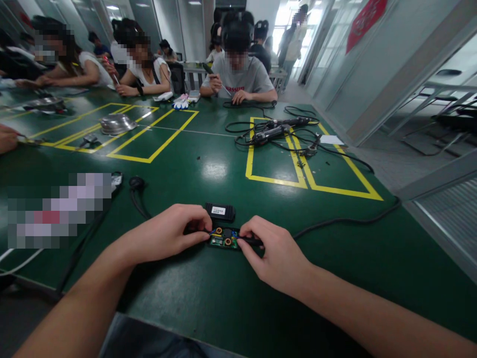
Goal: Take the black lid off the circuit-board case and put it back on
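An open black plastic case with a green circuit board (pixel 222 240) lies flat on the table between my hands. Copper-wound coils and blue wires show on the board. My left hand (pixel 179 231) pinches at the board's left end, where a black power cord (pixel 140 203) runs in behind the hand; the fingertips partly hide the grip. At the right end, my right hand (pixel 270 248) is closed on a black cable (pixel 255 241) where it enters the case. Just beyond the board rests the black case cover (pixel 220 212) with a white label.
A power strip (pixel 117 181), mostly blurred out, lies at left beside a black plug (pixel 136 183). Farther off are black handheld tools with cords (pixel 272 132), a metal bowl (pixel 117 123) and yellow tape lines (pixel 278 179) on the green table (pixel 179 308). Several people sit across.
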### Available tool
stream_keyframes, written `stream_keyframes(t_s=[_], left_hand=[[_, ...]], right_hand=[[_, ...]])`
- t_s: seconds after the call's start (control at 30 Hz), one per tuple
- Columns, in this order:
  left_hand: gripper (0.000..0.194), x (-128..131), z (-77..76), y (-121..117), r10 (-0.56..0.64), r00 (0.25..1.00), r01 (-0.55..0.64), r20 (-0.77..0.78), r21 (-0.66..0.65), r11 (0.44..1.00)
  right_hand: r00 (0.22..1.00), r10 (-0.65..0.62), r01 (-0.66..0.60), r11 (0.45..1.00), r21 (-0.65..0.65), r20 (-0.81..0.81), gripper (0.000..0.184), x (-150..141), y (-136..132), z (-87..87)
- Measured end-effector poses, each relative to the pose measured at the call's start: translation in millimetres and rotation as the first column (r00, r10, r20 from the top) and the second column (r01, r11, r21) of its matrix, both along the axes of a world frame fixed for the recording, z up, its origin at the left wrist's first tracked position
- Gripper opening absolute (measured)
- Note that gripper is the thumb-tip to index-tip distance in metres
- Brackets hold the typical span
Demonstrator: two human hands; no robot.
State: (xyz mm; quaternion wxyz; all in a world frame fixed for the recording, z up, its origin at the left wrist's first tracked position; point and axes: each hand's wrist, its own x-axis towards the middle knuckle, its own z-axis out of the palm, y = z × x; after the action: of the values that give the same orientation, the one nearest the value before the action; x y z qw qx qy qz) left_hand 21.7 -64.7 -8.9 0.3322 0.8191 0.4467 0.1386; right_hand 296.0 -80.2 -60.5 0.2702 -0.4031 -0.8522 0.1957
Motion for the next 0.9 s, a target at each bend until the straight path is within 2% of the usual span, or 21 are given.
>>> stream_keyframes(t_s=[0.2, 0.5, 0.7, 0.8, 0.9], left_hand=[[0.02, -0.6, 1.5, 0.3, -0.008, 0.998, 0.0, 0.068, 0.118, 0.993], [0.016, -2.6, -8.8, 6.0, 0.034, 0.999, -0.036, 0.041, 0.069, 0.997], [0.016, 0.2, -9.2, 5.0, 0.014, 1.0, -0.013, -0.003, 0.234, 0.972], [0.018, 4.8, -14.9, 6.3, 0.064, 0.997, -0.072, 0.036, 0.306, 0.949], [0.029, 7.9, -23.9, 11.4, 0.132, 0.991, -0.133, 0.025, 0.321, 0.938]], right_hand=[[0.997, -0.03, 0.03, 1.0, -0.002, -0.071, 0.007, 0.8, -0.9, 0.9], [0.997, 0.034, -0.03, 0.998, 0.051, -0.072, 0.018, 1.4, 3.8, 0.2], [0.997, 0.037, -0.034, 0.998, 0.044, -0.067, 0.018, 1.4, 4.7, -0.6], [0.997, 0.029, -0.026, 0.999, 0.044, -0.071, 0.017, 1.5, 3.8, 0.9], [0.997, 0.005, -0.002, 0.999, 0.044, -0.081, 0.013, 1.8, 2.8, 0.4]])
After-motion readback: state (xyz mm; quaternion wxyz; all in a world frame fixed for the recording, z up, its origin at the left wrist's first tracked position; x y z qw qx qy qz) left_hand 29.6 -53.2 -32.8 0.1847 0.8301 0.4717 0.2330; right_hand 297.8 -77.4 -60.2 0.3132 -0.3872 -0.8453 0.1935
